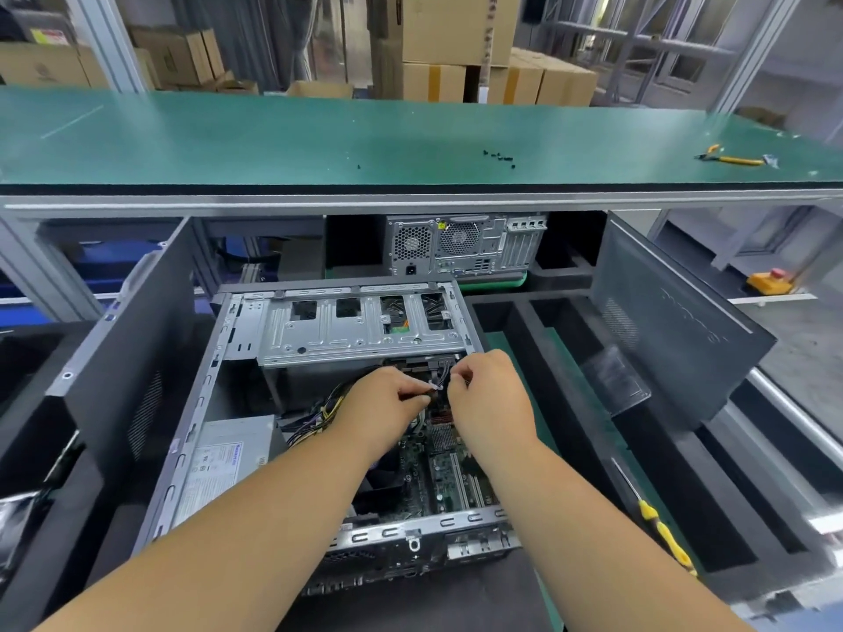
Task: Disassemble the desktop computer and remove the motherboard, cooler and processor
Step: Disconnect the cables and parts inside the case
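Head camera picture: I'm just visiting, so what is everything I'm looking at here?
Open computer case: one, grey metal, lying in front of the person, motherboard inside.
Motherboard: one, green, in the case's right half.
Power supply: one, silver, in the case's left half.
Drive cage: one, silver, at the case's far end.
Cable bundle: one, mixed colours, left of the hands.
Second computer: one, grey, under the bench.
Screwdriver: one, yellow handle, right of the case.
Pliers: one, yellow handles, far right on the green bench.
Screws: several, black, on the bench.
Cardboard boxes: many, brown, behind the bench.
Left hand: pinching a small connector.
Right hand: fingers curled at the same connector.
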`<state>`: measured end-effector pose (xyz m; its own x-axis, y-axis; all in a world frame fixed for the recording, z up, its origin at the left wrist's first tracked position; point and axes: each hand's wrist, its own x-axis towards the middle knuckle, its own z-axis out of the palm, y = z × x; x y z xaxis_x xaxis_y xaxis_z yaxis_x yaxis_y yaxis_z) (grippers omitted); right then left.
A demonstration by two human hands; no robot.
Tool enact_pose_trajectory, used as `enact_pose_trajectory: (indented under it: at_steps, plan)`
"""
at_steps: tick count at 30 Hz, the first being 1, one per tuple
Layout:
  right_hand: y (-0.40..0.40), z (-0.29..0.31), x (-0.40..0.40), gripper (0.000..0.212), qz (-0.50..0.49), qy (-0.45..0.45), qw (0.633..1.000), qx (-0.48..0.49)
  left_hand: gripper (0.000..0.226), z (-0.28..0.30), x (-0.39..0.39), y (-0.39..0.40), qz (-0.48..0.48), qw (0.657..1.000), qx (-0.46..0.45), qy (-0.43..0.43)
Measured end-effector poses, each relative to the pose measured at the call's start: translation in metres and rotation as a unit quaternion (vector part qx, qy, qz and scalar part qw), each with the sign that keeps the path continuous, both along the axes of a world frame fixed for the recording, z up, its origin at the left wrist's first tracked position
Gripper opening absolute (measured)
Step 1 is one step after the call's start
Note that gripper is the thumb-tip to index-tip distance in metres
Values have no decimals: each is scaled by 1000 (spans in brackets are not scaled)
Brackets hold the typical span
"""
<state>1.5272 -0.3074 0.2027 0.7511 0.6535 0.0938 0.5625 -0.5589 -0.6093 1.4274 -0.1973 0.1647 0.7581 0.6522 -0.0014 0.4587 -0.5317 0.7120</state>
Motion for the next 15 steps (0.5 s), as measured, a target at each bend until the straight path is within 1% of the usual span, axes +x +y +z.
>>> enact_pose_trajectory:
  at_steps: [3,5,9,12,15]
  plan:
    - [2,0,-10,11,19,1,999,36,28,13,-10,-1,-16,999,-27,13]
    - [7,2,-23,11,47,5,996,75,27,25,-25,0,-13,999,-38,8]
    - [27,12,-58,10,115,19,987,113,22,53,-74,4,49,998,-13,-42]
    - [44,24,-91,12,153,43,975,155,19,66,-119,6,82,989,-39,-113]
    - [59,33,-131,14,192,86,963,168,12,67,-168,10,148,981,-31,-125]
